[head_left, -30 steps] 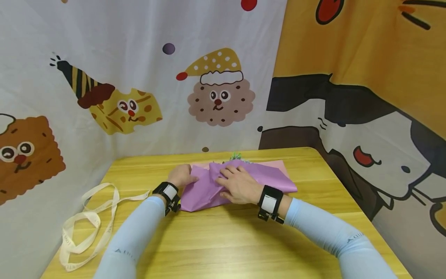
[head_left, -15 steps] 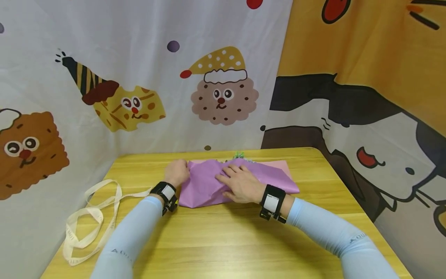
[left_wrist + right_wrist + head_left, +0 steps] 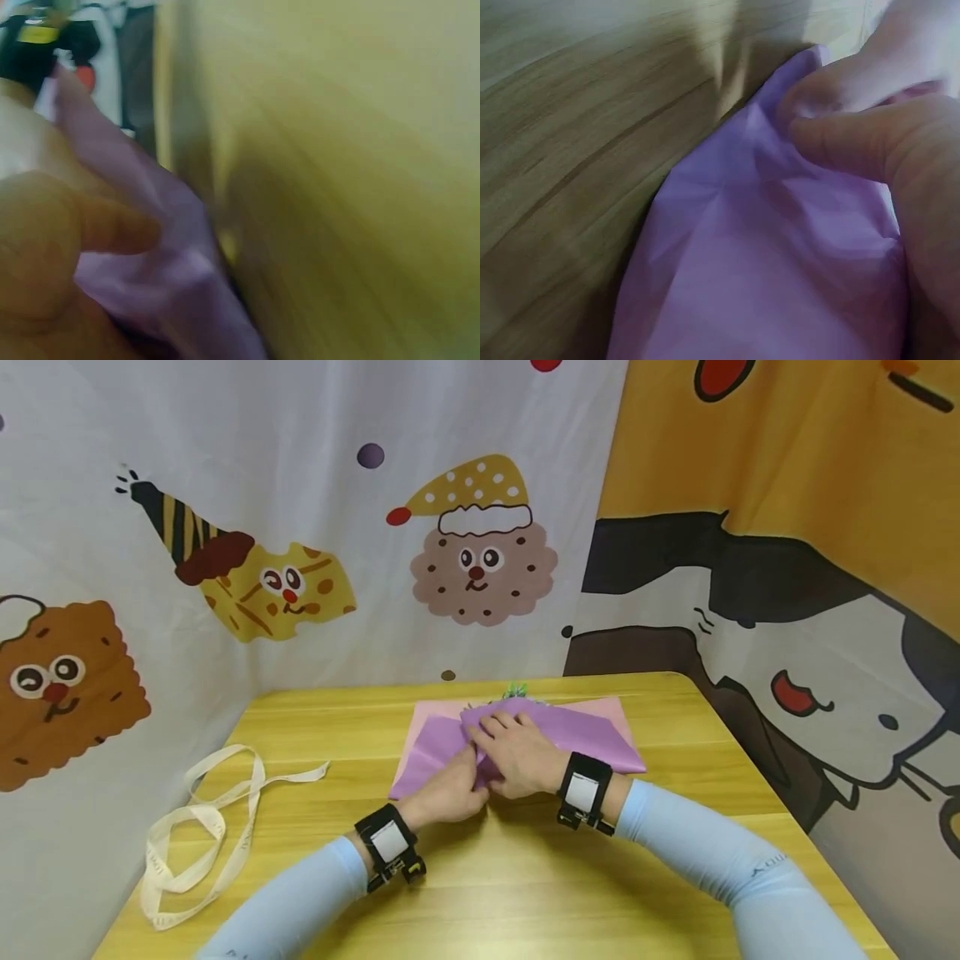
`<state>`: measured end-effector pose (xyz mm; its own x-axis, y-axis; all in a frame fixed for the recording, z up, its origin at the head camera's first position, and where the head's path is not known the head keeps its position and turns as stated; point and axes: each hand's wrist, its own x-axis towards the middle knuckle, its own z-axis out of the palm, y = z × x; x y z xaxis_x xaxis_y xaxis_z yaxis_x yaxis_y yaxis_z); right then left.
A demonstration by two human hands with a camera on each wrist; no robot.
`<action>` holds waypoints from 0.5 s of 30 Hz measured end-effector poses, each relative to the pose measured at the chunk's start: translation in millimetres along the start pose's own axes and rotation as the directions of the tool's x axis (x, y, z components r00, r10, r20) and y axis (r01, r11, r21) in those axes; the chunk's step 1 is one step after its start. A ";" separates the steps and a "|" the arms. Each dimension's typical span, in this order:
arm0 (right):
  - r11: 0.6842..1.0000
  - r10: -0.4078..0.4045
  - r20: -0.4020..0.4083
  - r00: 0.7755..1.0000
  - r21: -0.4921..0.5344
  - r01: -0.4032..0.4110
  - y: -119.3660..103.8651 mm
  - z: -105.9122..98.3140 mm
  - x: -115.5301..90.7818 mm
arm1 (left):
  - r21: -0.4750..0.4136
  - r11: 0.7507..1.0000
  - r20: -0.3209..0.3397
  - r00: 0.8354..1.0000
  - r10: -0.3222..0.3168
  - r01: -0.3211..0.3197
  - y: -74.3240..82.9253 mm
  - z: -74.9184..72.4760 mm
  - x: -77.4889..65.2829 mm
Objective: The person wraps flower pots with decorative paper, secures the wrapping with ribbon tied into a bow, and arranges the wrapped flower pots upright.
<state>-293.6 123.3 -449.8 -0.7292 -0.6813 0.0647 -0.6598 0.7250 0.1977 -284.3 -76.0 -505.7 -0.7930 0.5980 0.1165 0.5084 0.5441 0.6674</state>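
Note:
Purple wrapping paper (image 3: 577, 731) lies folded at the back of the table, with pink paper (image 3: 411, 731) showing behind it. Green sprigs (image 3: 515, 691) poke out above its top edge; the rest of them is hidden. My right hand (image 3: 525, 756) holds the gathered middle of the purple paper, fingers over the front. Beside it, my left hand (image 3: 444, 789) pinches the lower part of the paper near the right thumb. In the right wrist view both thumbs lie close together on the creased purple sheet (image 3: 735, 255). The left wrist view is blurred.
A cream ribbon (image 3: 202, 814) with printed lettering lies in loose loops at the left of the wooden table (image 3: 525, 893). A cartoon-printed curtain (image 3: 315, 510) hangs behind the table and along its sides.
My left hand has moved from the paper's left edge rightward and nearer to me, beside the right hand. The purple paper's left part is drawn inward, exposing more pink. The right hand stays in place.

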 end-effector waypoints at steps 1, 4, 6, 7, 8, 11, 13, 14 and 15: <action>1.000 -0.005 -0.008 1.000 -0.001 0.005 0.5 -0.5 -0.4 | 0.045 0.999 -0.030 1.000 0.010 -0.009 -8.4 7.5 3.3; 0.999 -0.024 -0.025 0.999 0.032 0.025 1.4 -1.0 -1.9 | 0.209 0.978 -0.105 0.994 0.008 0.014 -40.1 25.0 15.1; 0.998 -0.033 -0.030 0.999 0.055 0.034 1.6 -0.6 -3.0 | 0.313 0.949 -0.131 0.991 0.008 0.034 -56.3 31.5 20.6; 0.998 -0.036 -0.034 0.999 0.057 0.038 1.8 0.0 -3.5 | 0.365 0.930 -0.144 0.989 0.018 0.036 -64.4 35.1 23.2; 0.998 -0.038 -0.037 0.999 0.057 0.040 2.0 1.0 -3.7 | 0.395 0.918 -0.157 0.987 0.039 0.027 -69.1 36.6 24.7; 0.998 -0.046 -0.054 0.997 0.040 0.048 2.7 4.1 -3.9 | 0.450 0.893 -0.166 0.983 0.078 0.005 -55.9 28.7 19.8; 0.998 -0.046 -0.060 0.997 0.028 0.048 3.0 5.9 -2.7 | 0.477 0.879 -0.150 0.986 0.067 0.013 -35.2 17.2 13.9; 0.999 -0.047 -0.061 0.997 0.025 0.048 3.0 6.3 -2.0 | 0.497 0.868 -0.135 0.989 0.059 0.016 -24.6 10.2 10.3; 0.999 -0.048 -0.059 0.997 0.023 0.049 3.0 6.4 -1.5 | 0.516 0.856 -0.121 0.992 0.044 0.025 -13.5 2.8 6.4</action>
<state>-295.7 127.1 -455.6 -0.6848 -0.7199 0.1132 -0.6988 0.6928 0.1780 -295.3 -77.8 -516.0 -0.8045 0.5459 0.2340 0.5888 0.7845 0.1943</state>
